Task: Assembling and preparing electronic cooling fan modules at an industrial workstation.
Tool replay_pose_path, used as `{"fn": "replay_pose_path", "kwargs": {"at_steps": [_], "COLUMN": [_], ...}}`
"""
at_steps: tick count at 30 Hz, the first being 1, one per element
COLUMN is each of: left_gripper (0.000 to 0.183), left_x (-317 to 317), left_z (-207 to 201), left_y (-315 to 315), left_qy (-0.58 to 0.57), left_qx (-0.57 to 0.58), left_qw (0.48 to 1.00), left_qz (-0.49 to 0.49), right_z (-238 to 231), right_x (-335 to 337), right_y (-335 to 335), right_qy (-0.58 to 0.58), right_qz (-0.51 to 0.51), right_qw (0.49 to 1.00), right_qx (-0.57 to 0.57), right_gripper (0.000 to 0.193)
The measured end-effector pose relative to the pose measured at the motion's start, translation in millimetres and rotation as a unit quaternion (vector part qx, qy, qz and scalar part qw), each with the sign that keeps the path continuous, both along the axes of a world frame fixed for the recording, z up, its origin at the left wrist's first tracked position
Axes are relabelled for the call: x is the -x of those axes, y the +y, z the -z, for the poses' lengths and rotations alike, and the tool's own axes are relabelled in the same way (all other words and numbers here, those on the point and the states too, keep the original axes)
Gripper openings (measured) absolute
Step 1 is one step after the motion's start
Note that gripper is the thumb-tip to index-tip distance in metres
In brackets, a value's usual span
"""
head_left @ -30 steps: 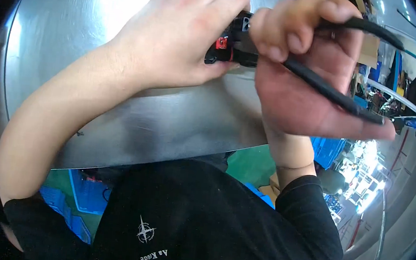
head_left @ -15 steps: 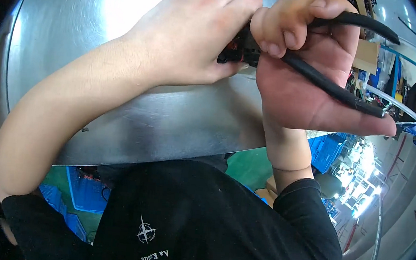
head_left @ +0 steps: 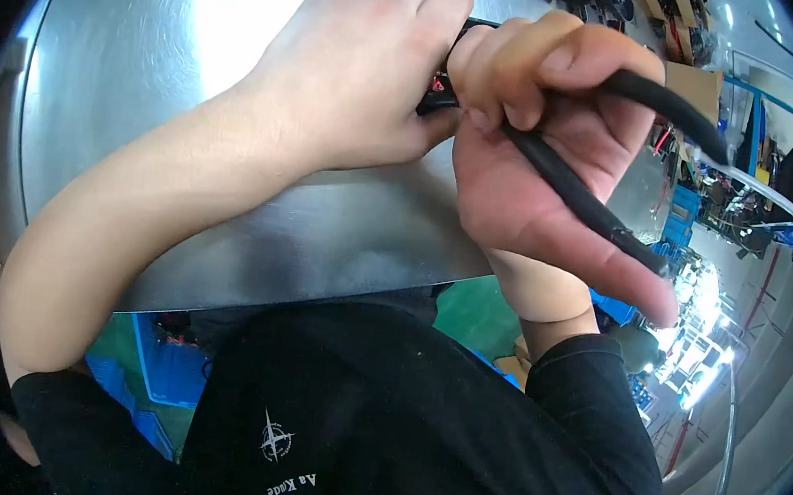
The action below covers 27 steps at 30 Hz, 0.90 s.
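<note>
My right hand [head_left: 536, 217] is turned palm up, its fingers curled around a pair of pliers [head_left: 582, 196]. Their two black handles spread apart toward the right, one across the palm and along the thumb; the jaws are hidden behind the fist. My left hand [head_left: 366, 61], back up, is closed on a dark part with a bit of red [head_left: 438, 97], mostly covered by the fingers, so its kind does not show. Both hands meet closely over the far part of the table.
A shiny metal table [head_left: 350, 243] lies under my hands, its near edge before my body. Below stand blue crates [head_left: 165, 364] on a green floor. Far right are a cardboard box [head_left: 693, 90], a blue-framed rack [head_left: 755, 119] and a bright light [head_left: 693, 363].
My right hand has shifted left and slightly down, closer to the left hand, tilting the pliers' handles downward. My left hand keeps its grip, its fingers drawn slightly left.
</note>
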<state>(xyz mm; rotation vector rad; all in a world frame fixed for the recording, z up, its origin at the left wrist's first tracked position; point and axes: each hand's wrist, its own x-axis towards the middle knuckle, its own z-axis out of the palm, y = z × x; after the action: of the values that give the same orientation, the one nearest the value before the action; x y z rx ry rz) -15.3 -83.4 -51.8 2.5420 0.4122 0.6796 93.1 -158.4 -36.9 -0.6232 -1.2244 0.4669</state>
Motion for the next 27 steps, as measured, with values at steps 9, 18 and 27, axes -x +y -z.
{"fn": "replay_pose_path", "kwargs": {"at_steps": [9, 18, 27], "left_gripper": [0.047, 0.047, 0.048], "left_x": [-1.6, -8.6, -11.3], "left_z": [3.4, 2.6, 7.0], "left_y": [-3.7, 2.1, 4.2], "left_qy": [-0.022, -0.004, -0.02], "left_qx": [0.014, 0.024, 0.028], "left_qw": [1.0, 1.0, 0.999], "left_qz": [0.005, 0.016, 0.037], "right_z": [-38.6, -22.4, -31.5], "right_x": [-18.6, -26.9, -15.1], "right_y": [-26.5, -18.1, -17.0], "right_qy": [-0.076, 0.059, 0.286], "right_qz": [-0.048, -0.069, -0.104], "right_qw": [0.985, 0.986, 0.941], "right_qx": [0.145, 0.138, 0.148], "right_gripper": [0.126, 0.119, 0.111]}}
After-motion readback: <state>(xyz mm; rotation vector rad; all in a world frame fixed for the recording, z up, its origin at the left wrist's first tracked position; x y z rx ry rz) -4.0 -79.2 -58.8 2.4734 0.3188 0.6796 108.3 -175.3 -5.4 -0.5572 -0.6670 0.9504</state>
